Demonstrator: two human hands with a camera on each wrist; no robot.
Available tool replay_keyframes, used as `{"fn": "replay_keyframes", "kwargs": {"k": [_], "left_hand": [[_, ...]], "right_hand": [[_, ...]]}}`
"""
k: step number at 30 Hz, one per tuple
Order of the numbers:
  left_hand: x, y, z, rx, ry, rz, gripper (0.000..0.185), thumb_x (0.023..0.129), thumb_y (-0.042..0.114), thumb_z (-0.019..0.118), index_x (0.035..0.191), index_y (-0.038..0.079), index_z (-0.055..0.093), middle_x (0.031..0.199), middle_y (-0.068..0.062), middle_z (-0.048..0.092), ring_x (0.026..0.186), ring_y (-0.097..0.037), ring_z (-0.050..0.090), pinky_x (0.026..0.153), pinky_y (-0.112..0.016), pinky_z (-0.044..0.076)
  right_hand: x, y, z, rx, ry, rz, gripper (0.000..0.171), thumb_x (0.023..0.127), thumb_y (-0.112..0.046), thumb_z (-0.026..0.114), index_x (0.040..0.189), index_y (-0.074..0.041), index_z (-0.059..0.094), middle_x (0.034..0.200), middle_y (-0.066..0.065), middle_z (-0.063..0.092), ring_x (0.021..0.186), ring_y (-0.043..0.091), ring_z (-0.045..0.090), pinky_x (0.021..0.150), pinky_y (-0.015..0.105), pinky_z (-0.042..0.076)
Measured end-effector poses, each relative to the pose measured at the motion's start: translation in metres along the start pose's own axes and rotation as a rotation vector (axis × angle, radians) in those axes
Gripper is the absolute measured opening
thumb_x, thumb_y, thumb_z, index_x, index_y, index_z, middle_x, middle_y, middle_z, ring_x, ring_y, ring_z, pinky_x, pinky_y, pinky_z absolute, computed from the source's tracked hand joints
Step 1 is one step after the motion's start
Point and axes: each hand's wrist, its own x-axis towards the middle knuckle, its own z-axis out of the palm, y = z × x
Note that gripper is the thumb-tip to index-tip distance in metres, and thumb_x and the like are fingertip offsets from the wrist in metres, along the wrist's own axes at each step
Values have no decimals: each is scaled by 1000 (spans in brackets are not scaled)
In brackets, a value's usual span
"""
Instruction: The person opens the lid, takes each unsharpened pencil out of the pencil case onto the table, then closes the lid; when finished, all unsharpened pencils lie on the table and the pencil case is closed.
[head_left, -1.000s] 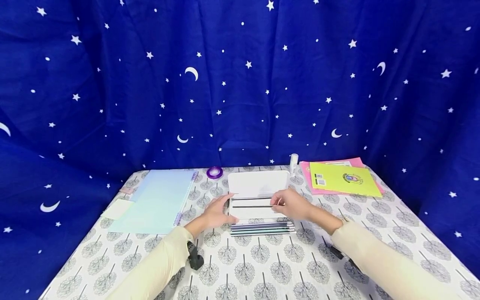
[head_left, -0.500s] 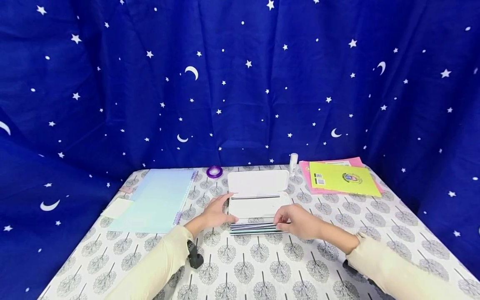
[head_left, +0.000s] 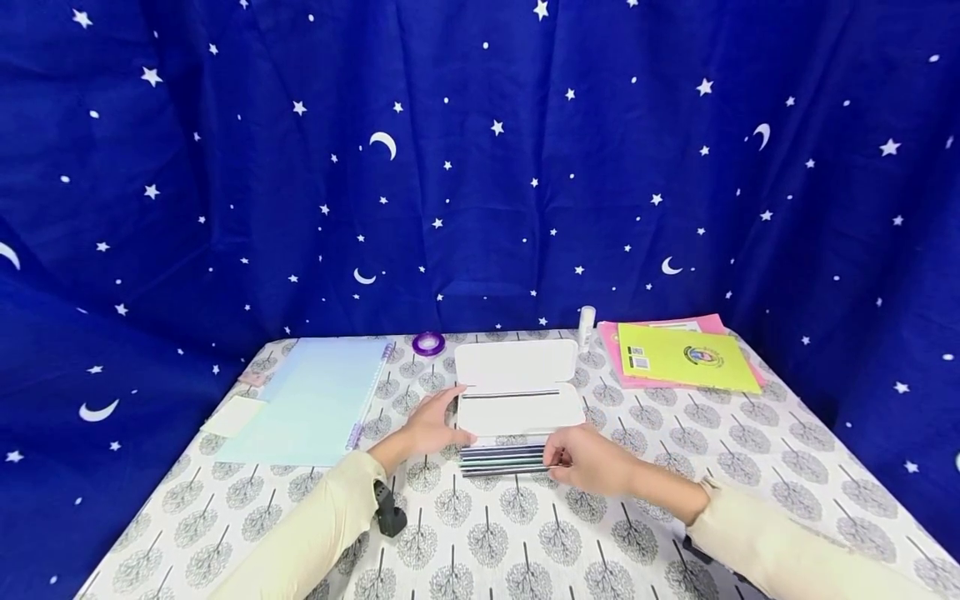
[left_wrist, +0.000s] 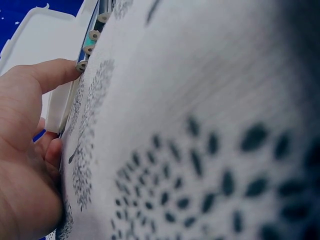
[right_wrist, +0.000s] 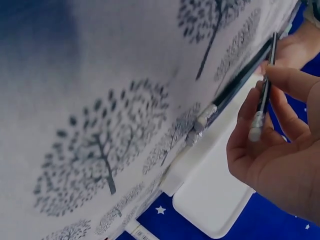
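Note:
An open white pencil case (head_left: 521, 412) lies mid-table with its lid folded back. One dark pencil (head_left: 510, 394) lies inside along the hinge side. My left hand (head_left: 430, 423) holds the case's left end, fingers at the back and thumb at the front corner. In the left wrist view that thumb tip is right at the ends of several pencils (left_wrist: 89, 49). These pencils (head_left: 495, 454) lie in a row before the case. My right hand (head_left: 592, 458) pinches a dark pencil (right_wrist: 264, 97) near its white eraser end, low over the right end of the row.
A light blue spiral notebook (head_left: 315, 408) and a pale note pad (head_left: 234, 417) lie left. Behind stand a purple tape roll (head_left: 428, 343) and a white glue stick (head_left: 587, 327). Yellow (head_left: 675, 358) and pink booklets (head_left: 609, 342) lie back right. A starry blue curtain (head_left: 480, 167) hangs behind.
My right hand has moved with a dark pencil from over the case toward me, to the row in front. The left hand has stayed at the case's left end.

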Motion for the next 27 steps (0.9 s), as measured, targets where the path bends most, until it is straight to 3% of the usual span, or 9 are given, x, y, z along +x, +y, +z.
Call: {"fn": "replay_keyframes", "kwargs": {"k": [8,19,23,27], "left_hand": [[2,-1,1,16,1,10,98,74,39,84,156,26,31,160,-3,32,143,-35,30,114,-66,21],[0,2,-1,5,2,6,98,74,39,84,155,26,32,159,-3,33,142,-34,31,113,-65,24],[0,1,0,1,1,9,98,74,39,84,156,25,32,159,-4,33,142,-34,31,113,-65,25],[0,-1,0,0,3,7,98,74,39,84,156,26,31,160,-4,32,143,-34,30,113,-65,25]], "right_hand": [[3,3,7,-37,42,55,11,83,2,72,86,-7,68,76,-7,63,64,5,57,62,22,53],[5,6,7,-13,36,108,14,81,7,70,86,-6,67,76,0,64,64,8,59,63,22,54],[7,6,2,-36,37,83,12,82,3,72,85,-7,67,74,-4,63,64,6,58,62,22,53],[14,7,-7,-121,91,22,9,83,-2,74,83,-10,68,73,-8,62,67,5,56,64,24,52]]}}
